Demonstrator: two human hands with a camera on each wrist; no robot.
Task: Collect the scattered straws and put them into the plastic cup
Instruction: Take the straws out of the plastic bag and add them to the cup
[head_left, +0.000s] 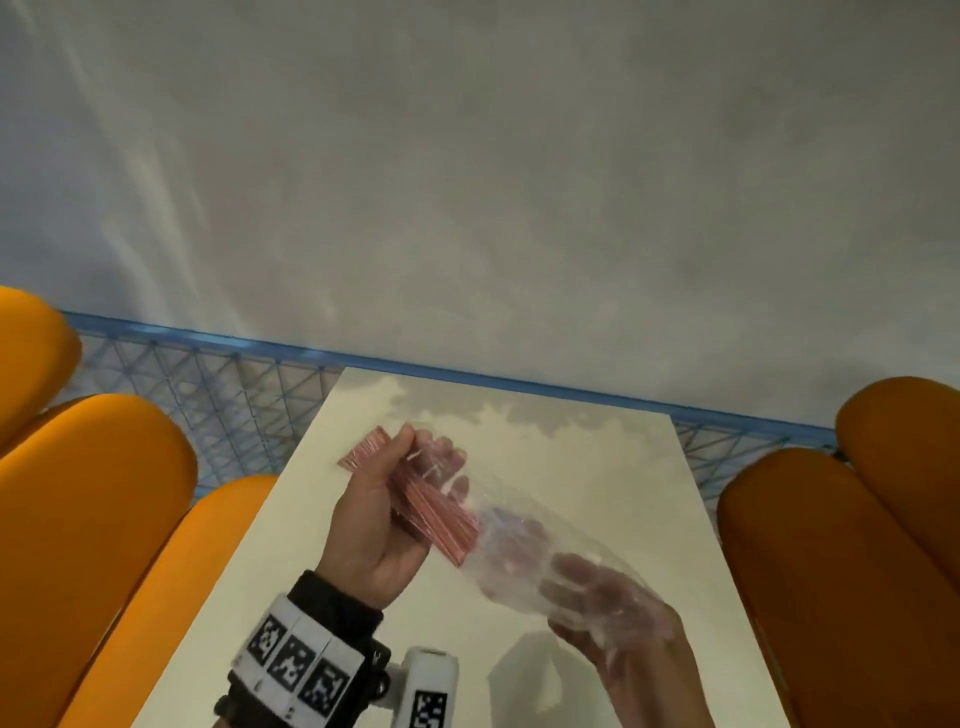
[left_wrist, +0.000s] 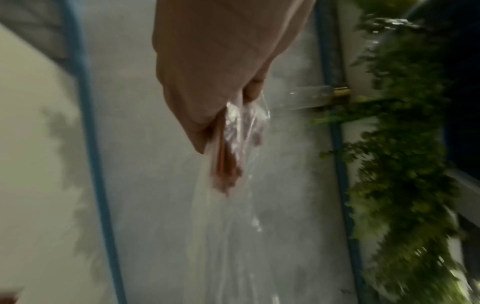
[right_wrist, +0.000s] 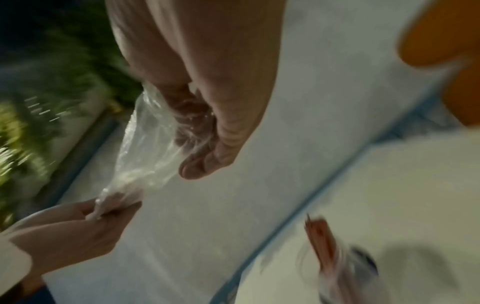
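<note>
My left hand grips a bundle of thin red straws above the white table; my right hand clutches a crumpled clear plastic bag beside them.

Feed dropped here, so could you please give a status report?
Left hand grips straw bundle. Right hand holds clear wrapper. Wrapper partly round straws.

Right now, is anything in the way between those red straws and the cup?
Yes: a clear plastic bag. The left hand grips the red straws, whose lower ends seem to sit inside it; the right hand holds its other end. The bag likely has to come off first.
</note>
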